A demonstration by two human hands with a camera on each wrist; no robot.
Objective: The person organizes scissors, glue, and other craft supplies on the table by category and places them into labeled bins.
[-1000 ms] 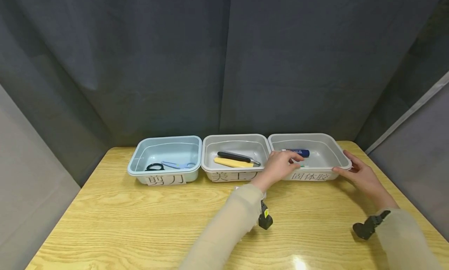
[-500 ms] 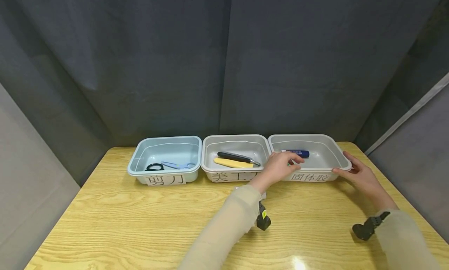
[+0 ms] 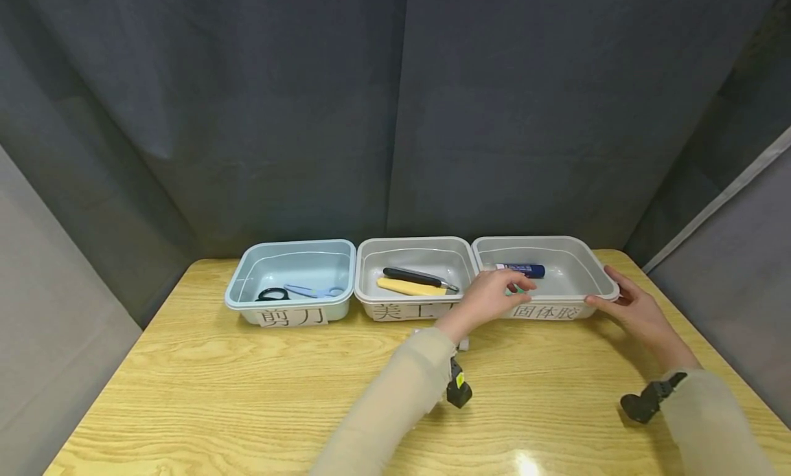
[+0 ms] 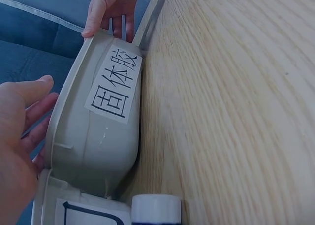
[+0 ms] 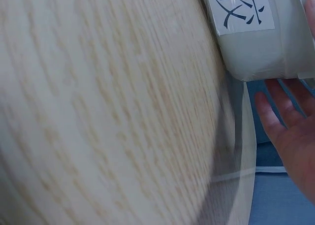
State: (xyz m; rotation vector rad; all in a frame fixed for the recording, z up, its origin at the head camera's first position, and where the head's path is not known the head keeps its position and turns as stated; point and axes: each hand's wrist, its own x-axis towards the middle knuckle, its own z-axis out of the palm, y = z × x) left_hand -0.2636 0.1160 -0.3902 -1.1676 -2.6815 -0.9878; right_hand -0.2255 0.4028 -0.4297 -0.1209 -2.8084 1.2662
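My left hand (image 3: 491,294) reaches over the front rim of the right grey bin (image 3: 575,278), fingers bent loosely and thumb apart from them. Just beyond its fingertips a bit of a green object (image 3: 514,290) shows, mostly hidden by the hand. A dark blue glue stick (image 3: 525,270) lies behind it in that bin. In the left wrist view the left hand (image 4: 19,131) is beside the bin's rim, with nothing visible between thumb and fingers. At the bin's front right corner my right hand (image 3: 636,318) rests, thumb on the rim and straight fingers along the outer side.
The middle grey bin (image 3: 371,259) holds a black and a yellow utility knife (image 3: 410,286). In the light blue bin (image 3: 259,264) lie scissors (image 3: 312,291). A white-capped stick (image 4: 156,210) lies on the table before the bins. Dark curtains (image 3: 296,119) hang behind.
My left wrist has shifted slightly left and the fingers hardly moved. The visible green part now appears a little farther left. The right hand stays at the bin's corner.
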